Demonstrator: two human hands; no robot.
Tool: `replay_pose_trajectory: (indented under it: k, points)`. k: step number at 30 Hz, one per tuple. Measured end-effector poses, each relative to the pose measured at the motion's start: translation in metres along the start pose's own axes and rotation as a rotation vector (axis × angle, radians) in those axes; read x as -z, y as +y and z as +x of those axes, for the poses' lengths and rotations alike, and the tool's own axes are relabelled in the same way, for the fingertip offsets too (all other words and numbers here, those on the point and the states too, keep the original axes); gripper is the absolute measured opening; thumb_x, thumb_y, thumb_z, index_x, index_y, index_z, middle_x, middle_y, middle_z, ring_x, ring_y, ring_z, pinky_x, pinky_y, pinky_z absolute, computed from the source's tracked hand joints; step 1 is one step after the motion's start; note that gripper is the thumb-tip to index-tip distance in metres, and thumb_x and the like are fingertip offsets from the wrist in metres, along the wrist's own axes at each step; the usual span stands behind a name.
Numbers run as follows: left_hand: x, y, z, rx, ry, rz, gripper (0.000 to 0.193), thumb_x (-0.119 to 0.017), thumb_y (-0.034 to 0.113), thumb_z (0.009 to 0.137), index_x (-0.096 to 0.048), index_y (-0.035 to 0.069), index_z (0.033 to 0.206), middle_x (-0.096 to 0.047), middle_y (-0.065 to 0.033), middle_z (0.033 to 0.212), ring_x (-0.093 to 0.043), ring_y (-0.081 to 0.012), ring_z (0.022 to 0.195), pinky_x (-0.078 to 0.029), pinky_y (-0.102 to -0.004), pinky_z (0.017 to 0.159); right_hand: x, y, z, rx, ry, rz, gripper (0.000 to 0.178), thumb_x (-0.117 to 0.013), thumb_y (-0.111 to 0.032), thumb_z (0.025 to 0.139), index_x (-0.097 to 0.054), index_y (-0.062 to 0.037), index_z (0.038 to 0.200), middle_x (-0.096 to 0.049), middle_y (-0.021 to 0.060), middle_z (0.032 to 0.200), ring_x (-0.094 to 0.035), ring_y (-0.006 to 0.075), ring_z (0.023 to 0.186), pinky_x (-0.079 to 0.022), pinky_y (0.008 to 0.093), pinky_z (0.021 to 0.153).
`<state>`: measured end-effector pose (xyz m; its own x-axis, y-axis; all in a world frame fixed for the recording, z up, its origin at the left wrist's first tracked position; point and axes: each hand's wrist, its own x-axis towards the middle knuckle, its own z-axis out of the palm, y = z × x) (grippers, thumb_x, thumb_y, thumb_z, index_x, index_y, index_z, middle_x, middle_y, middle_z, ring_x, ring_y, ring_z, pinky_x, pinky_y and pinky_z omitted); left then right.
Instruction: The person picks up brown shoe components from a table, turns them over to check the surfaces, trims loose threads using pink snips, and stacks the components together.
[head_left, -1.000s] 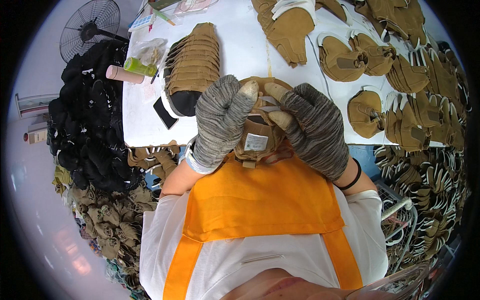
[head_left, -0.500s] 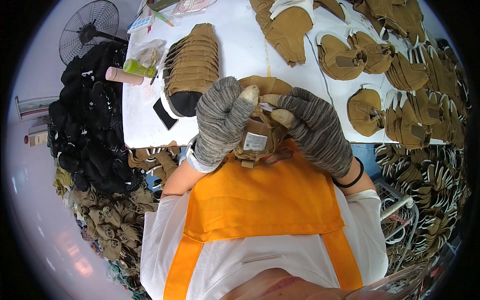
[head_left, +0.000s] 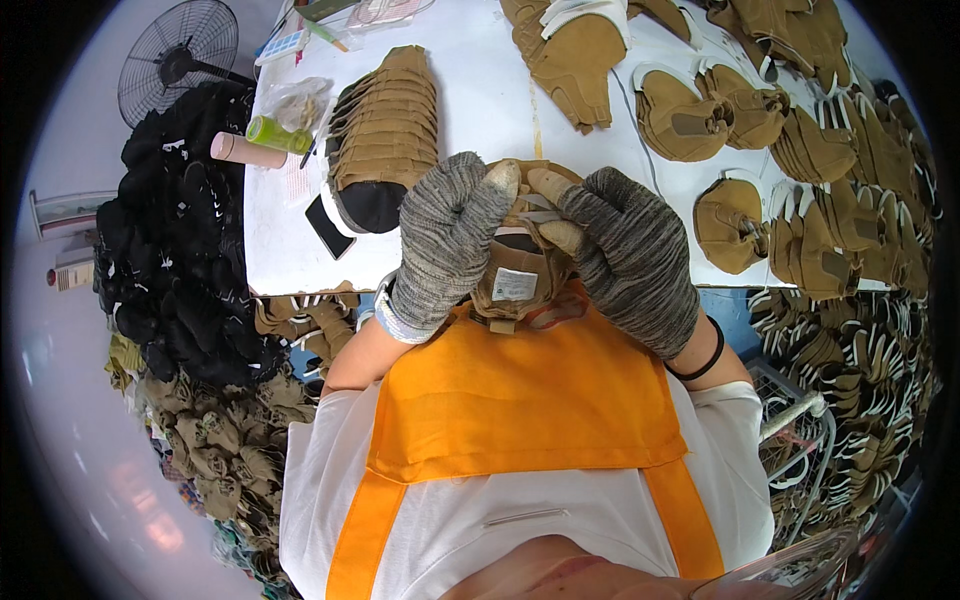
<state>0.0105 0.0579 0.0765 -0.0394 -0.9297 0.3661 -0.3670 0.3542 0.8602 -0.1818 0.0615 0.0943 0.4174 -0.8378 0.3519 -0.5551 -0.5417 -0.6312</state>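
A brown shoe upper is held close to my chest at the table's front edge, its opening turned toward me. A white label shows on its inner lining. My left hand, in a grey knitted glove with pale fingertips, is closed on the upper's left side. On the other side my right hand, gloved alike, pinches the upper between thumb and fingers. A small white strip lies at the right fingertips; I cannot make out whether it is a lace or a tag. The fingers hide part of the upper.
A row of stacked brown uppers lies on the white table, beside a phone, a green bottle and a pink cylinder. More uppers fill the right. Black uppers pile up at left, near a fan.
The right hand has shifted slightly left and up, bringing the fingertips closer together. The upper has tilted a little, showing more of its opening and the white strip. Both hands keep their hold.
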Motion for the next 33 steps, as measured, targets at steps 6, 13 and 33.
replay_pose_trajectory:
  k: [6, 13, 33]
  points:
    - [0.000, 0.006, 0.003, 0.054, -0.036, -0.041, 0.021, -0.061, 0.016, 0.091, -0.063, 0.000, 0.079, -0.052, -0.0061, 0.063, -0.047, -0.0158, 0.057, -0.040, -0.0281, 0.054, -0.002, -0.001, 0.000, -0.038, -0.003, 0.078, 0.026, -0.066, -0.016, 0.080, -0.068, -0.0086, 0.105, -0.067, 0.0112, 0.098, -0.064, 0.0275, 0.084, -0.054, 0.0353, 0.071]
    - [0.006, 0.007, 0.003, 0.111, -0.135, -0.014, 0.019, -0.059, 0.016, 0.093, -0.064, 0.000, 0.085, -0.058, -0.0029, 0.073, -0.051, -0.0115, 0.067, -0.042, -0.0259, 0.063, -0.008, 0.017, -0.003, -0.086, -0.102, 0.490, 0.026, -0.057, -0.016, 0.090, -0.065, -0.0033, 0.111, -0.061, 0.0081, 0.089, -0.060, 0.0200, 0.076, -0.050, 0.0279, 0.068]
    - [-0.001, 0.001, 0.005, 0.038, -0.049, 0.026, 0.018, -0.062, 0.015, 0.090, -0.064, -0.001, 0.083, -0.054, -0.0084, 0.066, -0.051, -0.0170, 0.060, -0.042, -0.0298, 0.057, 0.001, 0.011, 0.004, 0.051, -0.058, -0.040, 0.033, -0.063, -0.012, 0.078, -0.065, -0.0062, 0.110, -0.065, 0.0166, 0.094, -0.062, 0.0319, 0.084, -0.053, 0.0395, 0.073]
